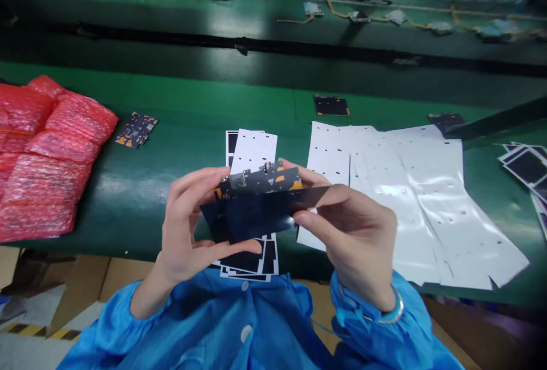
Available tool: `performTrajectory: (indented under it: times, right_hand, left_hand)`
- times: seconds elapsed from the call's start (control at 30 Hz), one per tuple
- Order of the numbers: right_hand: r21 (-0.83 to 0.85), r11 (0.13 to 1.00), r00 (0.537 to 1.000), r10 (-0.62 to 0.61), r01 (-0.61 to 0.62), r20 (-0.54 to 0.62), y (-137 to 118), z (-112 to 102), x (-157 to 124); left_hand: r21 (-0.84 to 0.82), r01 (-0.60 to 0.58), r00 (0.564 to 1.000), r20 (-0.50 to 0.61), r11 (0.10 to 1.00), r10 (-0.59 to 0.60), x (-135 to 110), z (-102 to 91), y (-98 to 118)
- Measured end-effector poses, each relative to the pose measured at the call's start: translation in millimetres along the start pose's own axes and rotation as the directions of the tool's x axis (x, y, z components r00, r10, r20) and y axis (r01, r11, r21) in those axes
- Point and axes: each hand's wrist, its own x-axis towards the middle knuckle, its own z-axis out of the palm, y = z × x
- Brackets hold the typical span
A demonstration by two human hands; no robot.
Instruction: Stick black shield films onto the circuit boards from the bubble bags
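Note:
Both hands hold things up in front of my chest. My left hand grips a dark circuit board with orange marks and a metal part, fingers on its left edge, thumb below. My right hand pinches a glossy dark film sheet that lies against the board's lower side, thumb and forefinger at its right end. Under my hands a stack of white-backed sheets with black patches rests on the green table.
Red bubble-wrap bags are piled at the left. A loose circuit board lies near them. Several peeled white backing sheets spread at the right. More black sheets sit far right. Another board lies behind.

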Motion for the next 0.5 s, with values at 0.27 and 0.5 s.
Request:
performTrajectory:
  times: [0.27, 0.5]
  right_hand:
    - [-0.103, 0.995, 1.0, -0.013, 0.013, 0.002, -5.8, -8.9, -9.7]
    - [-0.116, 0.992, 0.999, -0.042, 0.041, -0.002, -7.5, -11.4, -10.5]
  left_hand:
    - [0.049, 0.015, 1.0, 0.001, 0.999, -0.015, -2.1, -2.3, 7.9]
    - [-0.043, 0.027, 1.0, 0.01, 0.999, -0.026, -1.3, -0.3, 5.5]
